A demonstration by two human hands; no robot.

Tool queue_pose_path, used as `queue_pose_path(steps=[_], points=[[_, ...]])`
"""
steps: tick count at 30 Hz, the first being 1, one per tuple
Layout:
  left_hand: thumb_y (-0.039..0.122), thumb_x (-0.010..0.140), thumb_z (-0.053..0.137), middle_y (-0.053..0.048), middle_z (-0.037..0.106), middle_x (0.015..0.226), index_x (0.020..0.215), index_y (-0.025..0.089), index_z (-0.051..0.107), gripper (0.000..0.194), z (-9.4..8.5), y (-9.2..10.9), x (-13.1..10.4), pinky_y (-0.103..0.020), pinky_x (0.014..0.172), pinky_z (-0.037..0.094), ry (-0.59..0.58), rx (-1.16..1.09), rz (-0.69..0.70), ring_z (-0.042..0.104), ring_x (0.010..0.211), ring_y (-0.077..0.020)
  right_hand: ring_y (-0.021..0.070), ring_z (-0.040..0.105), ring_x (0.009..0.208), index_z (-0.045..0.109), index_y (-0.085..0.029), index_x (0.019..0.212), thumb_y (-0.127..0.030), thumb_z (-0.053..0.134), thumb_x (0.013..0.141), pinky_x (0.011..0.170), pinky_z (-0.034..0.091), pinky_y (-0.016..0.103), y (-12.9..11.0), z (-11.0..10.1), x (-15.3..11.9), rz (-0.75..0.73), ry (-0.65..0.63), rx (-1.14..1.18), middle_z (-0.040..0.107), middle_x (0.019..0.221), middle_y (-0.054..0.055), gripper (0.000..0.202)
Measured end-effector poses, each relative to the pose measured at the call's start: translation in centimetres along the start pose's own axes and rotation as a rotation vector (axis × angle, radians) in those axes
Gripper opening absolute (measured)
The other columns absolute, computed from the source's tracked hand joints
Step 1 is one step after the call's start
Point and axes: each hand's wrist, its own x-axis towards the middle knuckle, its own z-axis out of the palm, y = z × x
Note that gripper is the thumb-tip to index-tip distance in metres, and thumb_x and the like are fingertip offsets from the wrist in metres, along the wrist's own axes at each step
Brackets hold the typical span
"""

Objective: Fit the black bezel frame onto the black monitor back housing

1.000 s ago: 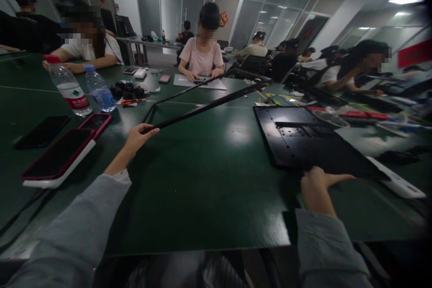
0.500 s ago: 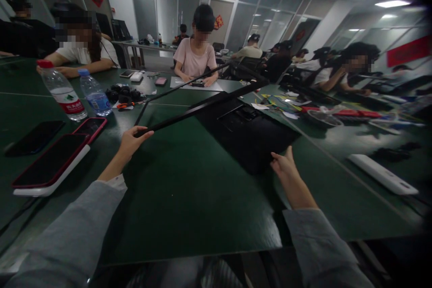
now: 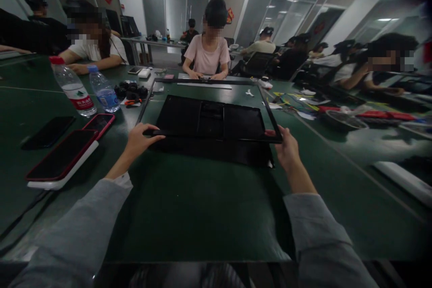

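Above black panel (image 3: 180, 115), slim rectangular black frame (image 3: 205, 81), open-centred; left fingers (image 3: 153, 139), right fingers (image 3: 286, 137) pinching near corners.

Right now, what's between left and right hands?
Head view: the black frame spans left hand to right hand; the dark panel shows through it and below its near bar.

Left hand (image 3: 141, 140) pinching near-left corner of thin black frame (image 3: 189, 135), right hand (image 3: 287, 149) gripping near-right corner, black panel (image 3: 180, 114) below on green table (image 3: 202, 207), red-capped bottle (image 3: 77, 92), blue-capped bottle (image 3: 104, 94) at left, pink-shirted person (image 3: 207, 54) opposite
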Motion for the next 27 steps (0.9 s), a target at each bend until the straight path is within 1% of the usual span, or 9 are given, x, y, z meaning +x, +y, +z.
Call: queue_pose_path(steps=[2,4,6,7,9,12,17,22,27], points=[[0.059,0.076,0.09,-0.008,0.078,0.099,0.094,0.024,0.079,0.041,0.2,0.2,-0.1,-0.044,0.092,0.055,-0.027,0.046,0.06,0.069,0.095,-0.0276,0.0269,0.077,0.106,0.07,-0.028,0.115,-0.083,0.062,0.087,0.104,0.062,0.047,-0.5,-0.1,-0.4,0.074,-0.161,0.062,0.08,0.107,0.009,0.063],[0.058,0.078,0.09,-0.008,0.079,0.1,0.095,0.024,0.08,0.039,0.5,0.5,-0.1,-0.044,0.093,0.054,-0.069,0.071,0.107,0.069,0.096,-0.0276,0.0276,0.078,0.107,0.069,-0.029,0.119,-0.075,0.075,0.082,0.107,0.061,0.049,-0.5,-0.3,-0.8,0.051,-0.222,-0.024,0.08,0.109,0.008,0.06],[0.057,0.08,0.089,-0.009,0.08,0.104,0.098,0.024,0.08,0.039,0.8,0.6,-0.2,-0.045,0.096,0.053,-0.123,0.09,0.118,0.07,0.099,-0.0283,0.0287,0.077,0.111,0.066,-0.029,0.131,-0.059,0.085,0.077,0.113,0.057,0.054,0.1,-0.5,-1.0,-0.062,-0.212,-0.186,0.08,0.109,0.006,0.064],[0.057,0.08,0.089,-0.009,0.08,0.107,0.099,0.024,0.08,0.039,0.9,0.6,-0.3,-0.046,0.097,0.053,-0.15,0.101,0.108,0.071,0.101,-0.0288,0.0298,0.075,0.116,0.063,-0.029,0.139,-0.054,0.084,0.078,0.117,0.054,0.057,0.6,-0.6,-1.0,-0.132,-0.202,-0.268,0.08,0.111,0.006,0.069],[0.057,0.081,0.088,-0.008,0.081,0.11,0.101,0.025,0.08,0.038,1.2,0.7,-0.5,-0.049,0.101,0.052,-0.198,0.132,0.072,0.072,0.105,-0.0298,0.0317,0.07,0.129,0.056,-0.027,0.15,-0.05,0.074,0.086,0.124,0.045,0.062,1.8,-0.9,-0.9,-0.261,-0.188,-0.421,0.079,0.123,0.009,0.071],[0.055,0.082,0.088,-0.007,0.082,0.113,0.102,0.028,0.081,0.034,1.5,0.8,-0.8,-0.055,0.112,0.045,-0.241,0.192,0.045,0.072,0.112,-0.0315,0.0327,0.063,0.142,0.051,-0.024,0.158,-0.048,0.061,0.094,0.129,0.04,0.06,3.2,-1.6,-0.8,-0.369,-0.163,-0.599,0.072,0.143,0.014,0.068],[0.052,0.084,0.088,-0.006,0.082,0.115,0.099,0.028,0.08,0.029,1.7,1.4,-1.1,-0.066,0.122,0.026,-0.299,0.292,0.081,0.071,0.117,-0.0335,0.036,0.059,0.146,0.048,-0.021,0.162,-0.047,0.052,0.098,0.126,0.044,0.06,4.4,-2.2,-0.9,-0.421,-0.102,-0.766,0.062,0.157,0.016,0.069],[0.051,0.084,0.088,-0.006,0.082,0.111,0.098,0.026,0.08,0.029,1.9,1.6,-1.3,-0.065,0.119,0.027,-0.357,0.293,0.111,0.07,0.115,-0.0327,0.0378,0.064,0.14,0.049,-0.017,0.162,-0.045,0.049,0.097,0.121,0.049,0.059,4.9,-2.4,-1.0,-0.422,-0.074,-0.821,0.064,0.153,0.019,0.071],[0.052,0.084,0.088,-0.007,0.081,0.112,0.096,0.026,0.08,0.029,2.0,1.2,-1.3,-0.063,0.117,0.029,-0.358,0.298,0.147,0.068,0.116,-0.0319,0.0381,0.064,0.14,0.05,-0.016,0.16,-0.043,0.05,0.095,0.121,0.049,0.06,4.9,-2.4,-1.3,-0.4,-0.09,-0.82,0.064,0.153,0.019,0.07]])
